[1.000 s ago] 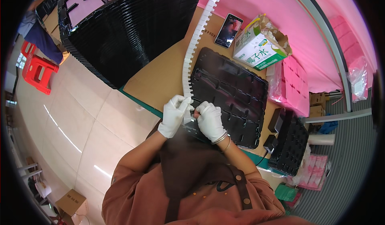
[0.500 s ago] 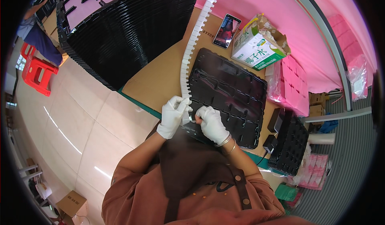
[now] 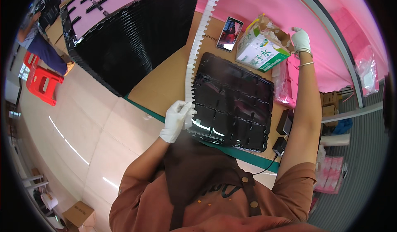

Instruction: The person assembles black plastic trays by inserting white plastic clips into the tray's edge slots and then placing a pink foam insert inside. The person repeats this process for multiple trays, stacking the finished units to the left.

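My left hand (image 3: 177,120), in a white glove, pinches the lower end of a long white strip with a notched edge (image 3: 191,66). The strip runs up and away along the left side of a black plastic tray (image 3: 231,95) with several compartments. A small pale patch shows on the tray near that hand. My right hand (image 3: 300,40), gloved too and with bracelets at the wrist, is stretched far out beside an open green and white carton (image 3: 262,50). One finger, bare at the tip, points outward; nothing shows in this hand. Crumpled white material lies inside the carton.
A tall stack of black trays (image 3: 136,41) stands at the left on the cardboard-covered table (image 3: 155,79). A phone (image 3: 229,34) lies beyond the tray. Pink packs (image 3: 283,87) and a black adapter (image 3: 279,146) sit at right. A red stool (image 3: 43,81) and another person (image 3: 43,50) are at far left.
My right hand has left the tray's near left corner and reached far right to the carton. My left hand stays on the strip. The view has shifted slightly.
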Tool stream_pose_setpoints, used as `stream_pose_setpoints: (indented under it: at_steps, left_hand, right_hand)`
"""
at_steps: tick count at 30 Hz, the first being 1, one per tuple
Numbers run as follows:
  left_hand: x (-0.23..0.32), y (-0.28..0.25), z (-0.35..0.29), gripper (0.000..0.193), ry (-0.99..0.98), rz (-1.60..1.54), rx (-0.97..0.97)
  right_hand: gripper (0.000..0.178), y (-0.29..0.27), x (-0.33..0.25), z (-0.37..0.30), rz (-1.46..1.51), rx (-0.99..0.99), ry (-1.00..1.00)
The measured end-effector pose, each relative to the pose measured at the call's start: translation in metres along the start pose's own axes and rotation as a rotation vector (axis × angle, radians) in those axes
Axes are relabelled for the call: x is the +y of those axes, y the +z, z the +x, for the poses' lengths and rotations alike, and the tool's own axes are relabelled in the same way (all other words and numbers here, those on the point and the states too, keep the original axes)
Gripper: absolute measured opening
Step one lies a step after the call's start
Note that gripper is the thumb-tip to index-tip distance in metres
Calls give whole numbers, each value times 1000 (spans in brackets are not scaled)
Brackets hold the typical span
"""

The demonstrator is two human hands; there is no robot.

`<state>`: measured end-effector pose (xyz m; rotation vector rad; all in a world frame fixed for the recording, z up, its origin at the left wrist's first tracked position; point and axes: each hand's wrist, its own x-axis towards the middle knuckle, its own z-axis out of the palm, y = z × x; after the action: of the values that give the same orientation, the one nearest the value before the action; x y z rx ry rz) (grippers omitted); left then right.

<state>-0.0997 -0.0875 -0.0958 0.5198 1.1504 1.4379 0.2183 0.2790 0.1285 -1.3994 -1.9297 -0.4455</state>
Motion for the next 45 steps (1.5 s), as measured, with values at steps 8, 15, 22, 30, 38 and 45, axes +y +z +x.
stream_pose_setpoints:
  at_steps: [8, 15, 22, 30, 38, 45]
  left_hand:
    - [48, -37, -13, 23, 20, 291, 133]
    - [58, -109, -6, 24, 337, 734, 443]
    - [66, -35, -19, 28, 721, 1021, 359]
    - [74, 66, 1, 22, 615, 773, -56]
    - [41, 158, 25, 28, -82, 344, -572]
    - [16, 217, 31, 67, -265, 152, -819]
  right_hand:
    - [34, -51, -9, -131, -35, -21, 172]
    - [34, -103, 92, -183, -14, -119, 392]
    - [44, -90, 52, -213, -348, -342, 149]
    - [17, -71, 88, -221, -66, -27, 233]
    - [8, -128, 80, -192, 245, 176, 127]
    - [18, -167, 1, -218, 131, -109, -209]
